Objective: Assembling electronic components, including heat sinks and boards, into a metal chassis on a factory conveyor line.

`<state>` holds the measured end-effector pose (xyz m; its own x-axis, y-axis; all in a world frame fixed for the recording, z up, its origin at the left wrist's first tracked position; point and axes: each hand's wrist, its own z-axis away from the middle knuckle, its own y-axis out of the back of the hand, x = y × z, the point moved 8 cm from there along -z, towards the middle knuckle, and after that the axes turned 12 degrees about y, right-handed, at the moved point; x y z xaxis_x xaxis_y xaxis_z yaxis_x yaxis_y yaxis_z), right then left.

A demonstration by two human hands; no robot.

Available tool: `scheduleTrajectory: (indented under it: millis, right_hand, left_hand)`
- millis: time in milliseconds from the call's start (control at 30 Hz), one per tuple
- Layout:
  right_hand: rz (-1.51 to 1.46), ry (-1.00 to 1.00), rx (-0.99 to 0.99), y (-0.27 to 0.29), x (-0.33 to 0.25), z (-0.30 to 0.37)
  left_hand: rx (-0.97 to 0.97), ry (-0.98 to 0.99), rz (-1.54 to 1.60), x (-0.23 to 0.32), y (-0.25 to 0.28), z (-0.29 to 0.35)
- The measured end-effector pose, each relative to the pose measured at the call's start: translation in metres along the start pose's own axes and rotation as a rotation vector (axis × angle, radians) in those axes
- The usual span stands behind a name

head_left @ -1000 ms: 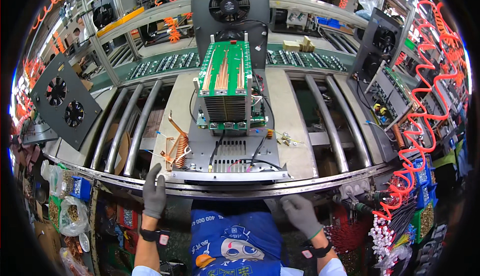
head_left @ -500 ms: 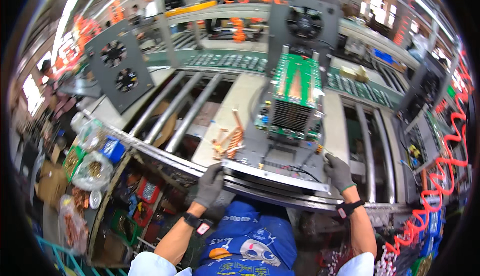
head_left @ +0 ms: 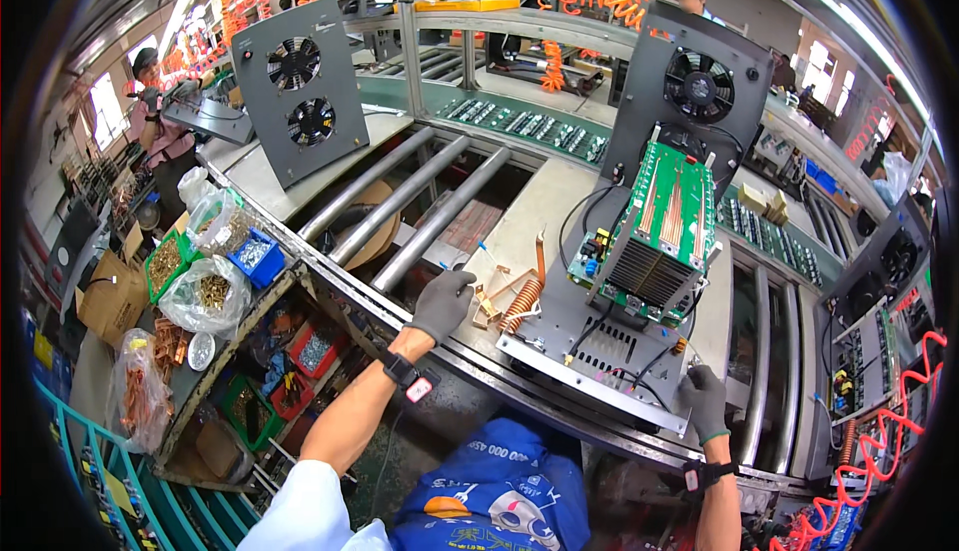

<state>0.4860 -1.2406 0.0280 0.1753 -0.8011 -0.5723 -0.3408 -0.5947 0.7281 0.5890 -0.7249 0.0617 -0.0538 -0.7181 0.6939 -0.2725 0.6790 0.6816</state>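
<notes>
My left hand [head_left: 445, 308], in a grey glove, is closed over the left front edge of a pale board [head_left: 561, 186]. Beside its fingers lie a copper coil [head_left: 522, 305] and thin blue-tipped wires. On the board rests a grey metal chassis [head_left: 589, 356], whose upright rear panel carries a black fan [head_left: 698, 85]. A heat-sink block [head_left: 647, 269] with green circuit boards stands on the chassis. My right hand [head_left: 705, 397], also gloved, has its fingers bent at the chassis's right front corner, by the board's edge; what lies under them is hidden.
Steel rollers [head_left: 443, 219] flank the board on both sides. A two-fan panel [head_left: 303, 91] stands at the left, another chassis [head_left: 867, 351] at the right. Bags and bins of screws, including a blue bin [head_left: 256, 256], sit at lower left. A red coiled hose [head_left: 904, 431] hangs at right.
The view has swung left, so the chassis sits farther right in it. My left hand has moved up along the board's edge toward the coil. My right hand stays by the front corner.
</notes>
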Motion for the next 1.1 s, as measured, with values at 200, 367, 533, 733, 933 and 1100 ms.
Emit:
scheduleTrajectory:
  millis: [200,367,533,733,933,1100]
  right_hand:
    - [-0.275,-0.17,-0.018,0.014,-0.006,0.029]
    - [-0.438,-0.363,0.063,0.033,-0.025,0.045]
    - [-0.449,-0.355,0.116,0.047,-0.045,0.046]
    - [-0.504,-0.285,0.12,0.043,-0.066,0.039]
    - [-0.377,-0.173,0.159,0.044,-0.078,0.026]
    - [-0.236,0.003,0.274,0.06,-0.103,0.017]
  left_hand:
    - [-0.268,-0.004,-0.121,-0.02,-0.034,-0.026]
    - [-0.423,0.031,-0.045,-0.023,-0.042,-0.031]
    - [-0.193,-0.299,-0.139,0.029,-0.02,-0.03]
    - [-0.417,-0.101,-0.279,0.039,-0.021,-0.05]
    - [-0.518,-0.008,-0.293,0.031,-0.029,-0.039]
    - [-0.842,0.137,0.197,0.024,-0.046,-0.014]
